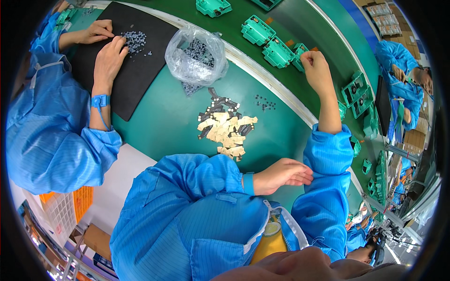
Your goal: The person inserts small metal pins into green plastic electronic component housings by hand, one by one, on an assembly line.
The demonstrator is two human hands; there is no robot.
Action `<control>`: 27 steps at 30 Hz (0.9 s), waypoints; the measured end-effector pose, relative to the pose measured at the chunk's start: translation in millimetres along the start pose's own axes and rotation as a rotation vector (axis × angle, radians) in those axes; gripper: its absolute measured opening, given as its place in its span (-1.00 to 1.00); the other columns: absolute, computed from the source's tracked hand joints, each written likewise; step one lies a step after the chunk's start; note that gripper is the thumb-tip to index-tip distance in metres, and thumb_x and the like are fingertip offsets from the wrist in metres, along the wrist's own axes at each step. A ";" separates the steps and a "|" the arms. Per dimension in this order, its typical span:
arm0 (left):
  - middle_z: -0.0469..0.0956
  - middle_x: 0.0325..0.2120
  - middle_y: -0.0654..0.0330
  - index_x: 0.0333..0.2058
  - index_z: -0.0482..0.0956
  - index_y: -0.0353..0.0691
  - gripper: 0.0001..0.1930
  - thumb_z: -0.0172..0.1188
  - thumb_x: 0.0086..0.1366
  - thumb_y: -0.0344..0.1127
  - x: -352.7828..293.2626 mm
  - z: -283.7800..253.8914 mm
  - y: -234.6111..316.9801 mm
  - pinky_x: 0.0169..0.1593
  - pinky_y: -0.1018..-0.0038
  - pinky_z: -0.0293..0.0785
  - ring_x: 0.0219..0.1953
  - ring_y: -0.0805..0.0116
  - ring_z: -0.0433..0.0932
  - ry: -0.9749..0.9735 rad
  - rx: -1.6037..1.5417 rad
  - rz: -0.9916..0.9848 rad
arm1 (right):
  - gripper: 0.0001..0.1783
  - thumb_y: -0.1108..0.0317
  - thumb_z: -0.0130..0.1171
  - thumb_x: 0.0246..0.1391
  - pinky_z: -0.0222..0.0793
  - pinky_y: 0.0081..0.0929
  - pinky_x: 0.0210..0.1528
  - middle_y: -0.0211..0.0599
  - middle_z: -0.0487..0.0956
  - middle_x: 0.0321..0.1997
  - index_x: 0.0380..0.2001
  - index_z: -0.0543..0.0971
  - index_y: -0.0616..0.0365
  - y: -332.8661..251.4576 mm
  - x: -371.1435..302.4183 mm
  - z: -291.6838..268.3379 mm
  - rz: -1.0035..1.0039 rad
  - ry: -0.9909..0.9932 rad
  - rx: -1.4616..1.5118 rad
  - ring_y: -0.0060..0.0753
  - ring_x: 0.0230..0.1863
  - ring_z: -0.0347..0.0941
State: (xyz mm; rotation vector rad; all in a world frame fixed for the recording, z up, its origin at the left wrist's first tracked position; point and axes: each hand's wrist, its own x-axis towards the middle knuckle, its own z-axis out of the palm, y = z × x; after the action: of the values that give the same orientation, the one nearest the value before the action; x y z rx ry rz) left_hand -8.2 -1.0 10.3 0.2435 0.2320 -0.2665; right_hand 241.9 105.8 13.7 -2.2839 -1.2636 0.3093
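Observation:
My right hand point(316, 70) reaches out over the green belt, its fingers pinched at the edge of a green plastic housing point(298, 57). What the fingertips hold, if anything, is too small to make out. Close to my body, my left hand point(284, 177) hovers beside my right sleeve, fingers stretched out and no object visible in it. Beyond it on the table lie a heap of cream-coloured paper-like strips point(225, 130) and black parts with pale ends point(220, 103). Several tiny dark pieces point(266, 104) are scattered to their right.
A clear plastic bag point(197, 56) of small dark parts stands farther back. At left, a co-worker's hands point(107, 61) sort small grey pieces point(135, 41) on a black mat point(140, 89). More green housings point(258, 30) line the belt point(234, 25). Other people sit at right.

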 end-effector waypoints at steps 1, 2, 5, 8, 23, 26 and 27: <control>0.55 -0.03 0.01 0.01 0.49 -0.39 -0.63 -0.05 0.44 -0.21 -0.1 0.2 0.5 0.15 0.40 0.43 0.04 0.26 0.54 -0.004 0.002 -0.001 | -0.83 0.43 0.10 0.13 0.37 -0.30 -0.07 -0.04 0.50 -0.24 -0.37 0.55 0.37 -0.7 0.0 0.8 -0.002 0.013 0.010 -0.13 -0.20 0.45; 0.55 -0.03 0.01 0.01 0.49 -0.39 -0.63 -0.05 0.44 -0.21 0.3 0.1 0.4 0.15 0.40 0.43 0.04 0.26 0.54 -0.003 0.001 -0.001 | -0.83 0.43 0.10 0.13 0.37 -0.30 -0.07 -0.04 0.50 -0.24 -0.37 0.55 0.37 -1.2 0.4 1.2 -0.002 0.011 0.011 -0.13 -0.20 0.45; 0.55 -0.02 0.01 0.02 0.50 -0.39 -0.63 -0.05 0.44 -0.21 0.7 0.1 -0.4 0.15 0.40 0.43 0.04 0.26 0.54 -0.003 -0.006 0.003 | -0.85 0.45 0.08 0.12 0.36 -0.26 -0.04 0.01 0.50 -0.23 -0.39 0.54 0.36 -2.7 1.6 4.1 -0.044 0.011 -0.020 -0.06 -0.16 0.43; 0.55 -0.02 0.01 0.02 0.49 -0.39 -0.62 -0.05 0.44 -0.21 0.0 1.4 2.0 0.16 0.41 0.42 0.05 0.26 0.54 0.008 0.000 -0.006 | -0.88 0.49 0.08 0.09 0.35 -0.22 -0.02 0.04 0.50 -0.21 -0.41 0.54 0.36 -3.9 4.3 7.4 -0.167 0.066 -0.177 0.02 -0.10 0.41; 0.56 -0.04 -0.01 -0.01 0.50 -0.42 -0.63 -0.04 0.43 -0.21 1.2 -2.8 -4.3 0.14 0.39 0.43 0.03 0.23 0.55 -0.005 -0.007 -0.002 | -0.83 0.40 0.16 0.07 0.41 -0.41 -0.17 -0.19 0.59 -0.34 -0.30 0.56 0.28 0.1 26.7 1.5 0.044 -0.102 0.040 -0.32 -0.29 0.52; 0.56 -0.05 -0.01 -0.02 0.51 -0.41 -0.64 -0.04 0.43 -0.22 2.5 -2.8 -3.1 0.13 0.39 0.44 0.02 0.23 0.56 0.001 -0.001 0.004 | -0.81 0.40 0.17 0.06 0.43 -0.40 -0.17 -0.18 0.60 -0.35 -0.28 0.56 0.29 -0.6 28.3 4.9 0.047 -0.069 0.018 -0.31 -0.28 0.53; 0.56 -0.05 0.00 -0.01 0.51 -0.40 -0.64 -0.04 0.43 -0.21 2.5 -2.9 -3.2 0.13 0.38 0.44 0.03 0.23 0.55 0.006 -0.007 0.010 | -0.81 0.40 0.18 0.07 0.43 -0.40 -0.16 -0.18 0.60 -0.34 -0.26 0.56 0.29 -2.3 26.2 6.6 0.023 -0.045 -0.007 -0.31 -0.27 0.53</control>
State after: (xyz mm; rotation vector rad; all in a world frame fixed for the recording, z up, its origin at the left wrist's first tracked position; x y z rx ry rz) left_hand -7.3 -3.9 6.2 0.2389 0.2374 -0.2553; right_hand 251.5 130.9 10.5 -2.3114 -1.2630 0.3666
